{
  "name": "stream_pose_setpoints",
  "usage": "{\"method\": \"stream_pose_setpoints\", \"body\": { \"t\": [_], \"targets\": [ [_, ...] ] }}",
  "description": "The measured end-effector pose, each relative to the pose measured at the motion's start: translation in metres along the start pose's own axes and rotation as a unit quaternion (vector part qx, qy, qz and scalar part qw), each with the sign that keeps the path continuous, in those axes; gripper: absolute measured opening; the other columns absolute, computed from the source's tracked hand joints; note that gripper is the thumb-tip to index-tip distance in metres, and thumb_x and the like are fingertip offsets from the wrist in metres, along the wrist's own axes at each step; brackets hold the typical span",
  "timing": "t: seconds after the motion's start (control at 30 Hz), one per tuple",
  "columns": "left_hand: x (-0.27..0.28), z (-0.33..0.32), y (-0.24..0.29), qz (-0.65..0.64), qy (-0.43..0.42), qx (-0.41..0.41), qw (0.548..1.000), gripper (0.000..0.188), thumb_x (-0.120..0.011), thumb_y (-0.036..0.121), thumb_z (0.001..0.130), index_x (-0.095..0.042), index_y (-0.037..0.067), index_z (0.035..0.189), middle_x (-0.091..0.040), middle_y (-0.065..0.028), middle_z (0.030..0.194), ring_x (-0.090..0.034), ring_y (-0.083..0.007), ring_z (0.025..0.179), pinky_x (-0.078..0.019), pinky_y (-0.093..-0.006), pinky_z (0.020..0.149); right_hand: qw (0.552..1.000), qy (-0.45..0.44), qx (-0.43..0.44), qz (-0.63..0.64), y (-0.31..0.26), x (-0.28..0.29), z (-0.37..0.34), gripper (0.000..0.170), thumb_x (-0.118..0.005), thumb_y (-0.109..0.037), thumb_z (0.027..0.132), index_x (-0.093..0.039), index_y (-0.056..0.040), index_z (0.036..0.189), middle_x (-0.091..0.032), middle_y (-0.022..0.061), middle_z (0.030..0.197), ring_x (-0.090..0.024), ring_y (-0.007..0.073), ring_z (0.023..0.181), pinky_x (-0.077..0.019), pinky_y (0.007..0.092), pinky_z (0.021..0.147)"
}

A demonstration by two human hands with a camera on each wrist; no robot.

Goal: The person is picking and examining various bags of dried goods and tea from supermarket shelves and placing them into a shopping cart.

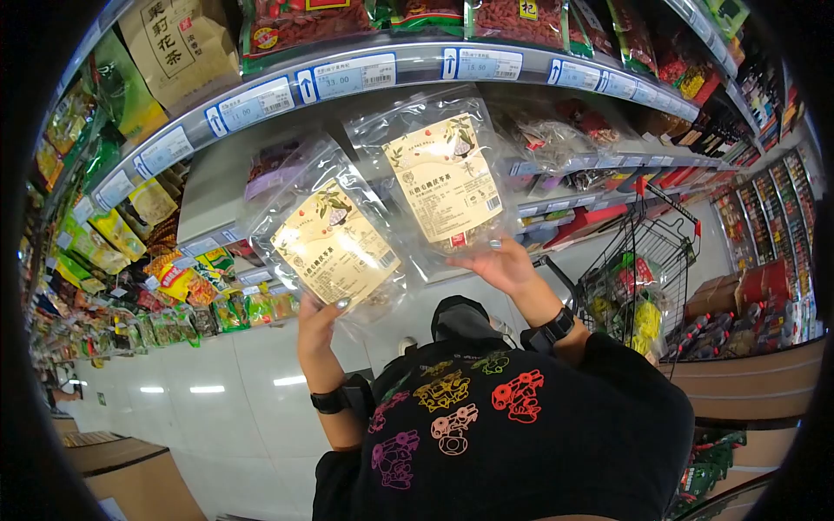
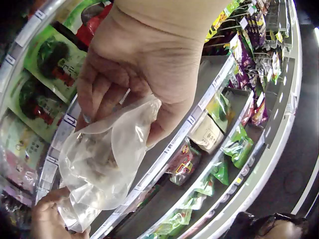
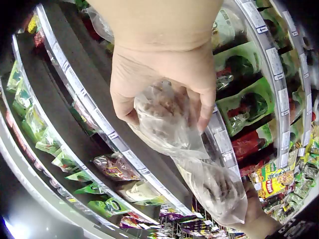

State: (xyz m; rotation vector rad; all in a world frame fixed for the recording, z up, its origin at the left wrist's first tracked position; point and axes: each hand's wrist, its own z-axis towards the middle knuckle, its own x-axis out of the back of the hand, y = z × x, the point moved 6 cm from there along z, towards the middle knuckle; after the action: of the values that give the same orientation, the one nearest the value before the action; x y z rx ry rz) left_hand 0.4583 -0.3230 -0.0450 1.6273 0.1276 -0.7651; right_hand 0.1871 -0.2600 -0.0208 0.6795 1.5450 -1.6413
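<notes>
Two clear plastic tea pouches were held up side by side in front of the store shelving, one to each hand. The left pouch (image 1: 334, 247) and the right pouch (image 1: 445, 178) each had one cream label on the front, and brownish dried pieces showed through the plastic near the bottom. Both stood tilted, tops toward the shelf; whether their adjoining edges touched could not be told.

The left hand (image 1: 318, 326) had its grip pinching the lower edge of the left pouch, thumb in front. The right hand (image 1: 499, 265) had its grip pinching the bottom of the right pouch, where the left-facing corner of the label ended above the fingers.

On the upper shelf (image 1: 419, 68) lay two large pouches of red dried berries, one to the left (image 1: 304, 28) and one to the right (image 1: 519, 24), and beyond them one kraft-paper bag of jasmine tea (image 1: 178, 52). One purple packet (image 1: 276, 169) showed on the shelf below, partly behind the left pouch. One wire shopping cart (image 1: 667, 233) held a clear plastic bag with red and yellow goods (image 1: 645, 313), too jumbled to count.
</notes>
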Motion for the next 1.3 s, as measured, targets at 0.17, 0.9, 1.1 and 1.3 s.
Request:
{"method": "stream_pose_setpoints", "body": {
  "t": [0.17,0.9,1.1,1.3],
  "targets": [
    [0.000,0.004,-0.009,0.025,0.003,0.015,1.000,0.052,-0.061,0.001,0.065,-0.043,-0.001,0.114,-0.056,-0.0086,0.105,-0.053,-0.0167,0.095,-0.0417,-0.0268,0.081,0.999,0.036,0.018,-0.024,-0.008,-0.011,-0.004,0.062,-0.053,-0.016,0.075,-0.026,-0.0080,0.130,-0.033,0.0141,0.131,-0.034,0.0342,0.119,-0.0249,0.0592,0.094],
    [-0.047,0.009,-0.032,0.064,-0.055,0.012,0.996,0.036,-0.059,0.004,0.074,-0.050,-0.003,0.108,-0.057,-0.0072,0.101,-0.053,-0.0134,0.089,-0.0412,-0.0261,0.077,0.604,0.016,0.177,-0.777,-0.027,-0.090,-0.013,0.067,-0.069,-0.014,0.051,-0.049,-0.0114,0.115,-0.046,0.0104,0.104,-0.043,0.0288,0.097,-0.0360,0.0349,0.085],
    [-0.050,0.005,-0.048,-0.004,-0.012,0.012,1.000,0.046,-0.060,0.000,0.070,-0.044,-0.002,0.113,-0.054,-0.0080,0.106,-0.052,-0.0166,0.094,-0.0418,-0.0283,0.079,0.476,-0.045,0.192,-0.857,-0.024,-0.109,-0.022,0.069,-0.073,-0.025,0.047,-0.053,-0.0248,0.113,-0.044,0.0061,0.108,-0.038,0.0292,0.102,-0.0211,0.0547,0.092],
    [-0.058,0.001,-0.056,0.013,-0.070,0.051,0.996,0.054,-0.060,0.000,0.065,-0.042,0.000,0.116,-0.055,-0.0076,0.105,-0.053,-0.0190,0.097,-0.0424,-0.0296,0.081,0.539,-0.133,0.156,-0.817,-0.036,-0.123,-0.028,0.060,-0.072,-0.027,0.050,-0.057,-0.0266,0.108,-0.041,0.0066,0.118,-0.035,0.0300,0.105,-0.0244,0.0477,0.093]
  ]
}}
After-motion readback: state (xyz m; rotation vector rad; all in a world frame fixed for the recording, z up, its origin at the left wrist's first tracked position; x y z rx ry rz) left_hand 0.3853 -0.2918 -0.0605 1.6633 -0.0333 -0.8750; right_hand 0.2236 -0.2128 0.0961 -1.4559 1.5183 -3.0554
